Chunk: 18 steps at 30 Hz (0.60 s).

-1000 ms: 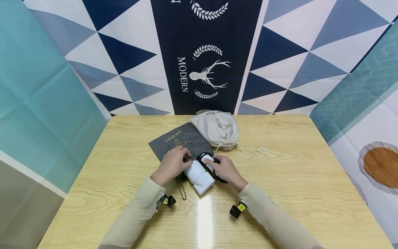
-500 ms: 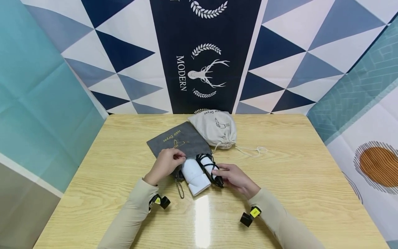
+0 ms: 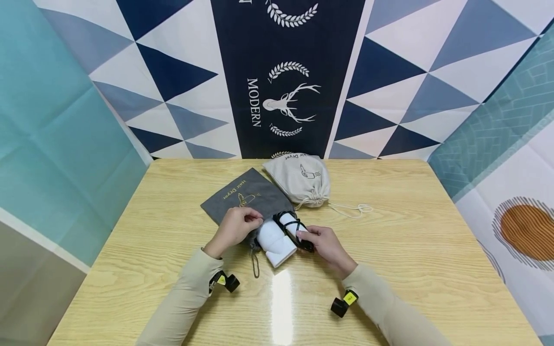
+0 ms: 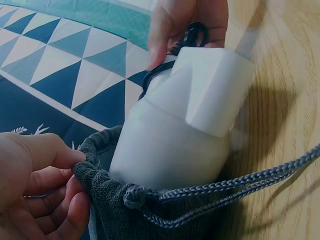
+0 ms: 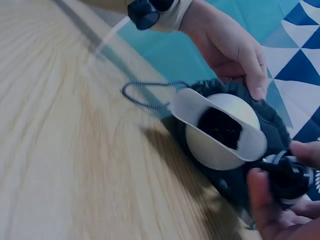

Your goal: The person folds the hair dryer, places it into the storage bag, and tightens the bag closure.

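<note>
A white hair dryer [image 3: 277, 246] sits partly inside a dark grey drawstring bag [image 3: 259, 202], its nozzle and handle sticking out of the mouth. Black cord [image 3: 307, 246] is looped around the handle. With thumb and finger, my left hand [image 3: 235, 225] pinches the bag's rim, seen close up in the left wrist view beside the dryer body [image 4: 165, 142]. My right hand [image 3: 327, 246] grips the corded end of the handle; in the right wrist view its thumb and fingers [image 5: 262, 195] close around the black cord bundle. The dryer's inner part is hidden in the bag.
Behind the grey bag lies a cream drawstring bag [image 3: 303, 180], closed and full, with white strings [image 3: 350, 210] trailing right. The grey bag's drawstring loop [image 3: 255, 264] hangs toward me. A patterned cloth wall [image 3: 285, 120] stands at the table's back edge.
My right hand has moved from higher on the handle to its near end. My left hand has shifted slightly left along with the rim, and the grey bag's far corner has swung left.
</note>
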### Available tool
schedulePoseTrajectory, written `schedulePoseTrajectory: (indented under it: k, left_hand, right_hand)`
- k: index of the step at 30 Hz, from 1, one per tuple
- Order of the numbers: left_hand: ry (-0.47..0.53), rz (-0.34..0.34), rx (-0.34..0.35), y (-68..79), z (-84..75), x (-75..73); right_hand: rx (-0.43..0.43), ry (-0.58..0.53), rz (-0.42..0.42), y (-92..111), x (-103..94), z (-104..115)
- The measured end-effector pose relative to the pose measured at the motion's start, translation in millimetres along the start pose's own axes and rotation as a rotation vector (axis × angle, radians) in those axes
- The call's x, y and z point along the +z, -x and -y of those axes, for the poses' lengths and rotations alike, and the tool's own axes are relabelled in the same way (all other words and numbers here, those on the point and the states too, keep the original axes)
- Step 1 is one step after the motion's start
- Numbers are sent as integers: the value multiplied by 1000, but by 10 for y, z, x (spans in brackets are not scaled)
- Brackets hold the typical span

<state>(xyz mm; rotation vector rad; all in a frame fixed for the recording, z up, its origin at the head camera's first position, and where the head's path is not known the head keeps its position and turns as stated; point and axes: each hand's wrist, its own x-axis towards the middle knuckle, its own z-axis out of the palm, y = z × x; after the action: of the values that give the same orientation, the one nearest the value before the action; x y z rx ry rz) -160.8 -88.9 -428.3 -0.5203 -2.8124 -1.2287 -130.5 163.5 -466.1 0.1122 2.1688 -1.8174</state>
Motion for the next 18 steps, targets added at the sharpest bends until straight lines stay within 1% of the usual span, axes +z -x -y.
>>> schedulePoseTrajectory:
  k: [2, 5, 11, 18]
  left_hand:
    - [3, -6, 5, -3, -27, 8]
    - [14, -8, 16, -9, -65, 18]
    - [30, -22, 42, -11, -125, 24]
    - [39, -28, 41, -1, -154, 47]
  right_hand:
    - [-4, -95, -16, 0, 32, 28]
    - [-15, -185, -49, -20, 81, 74]
    - [-59, -225, -61, -111, 178, 147]
    - [-25, -287, -97, -199, 308, 195]
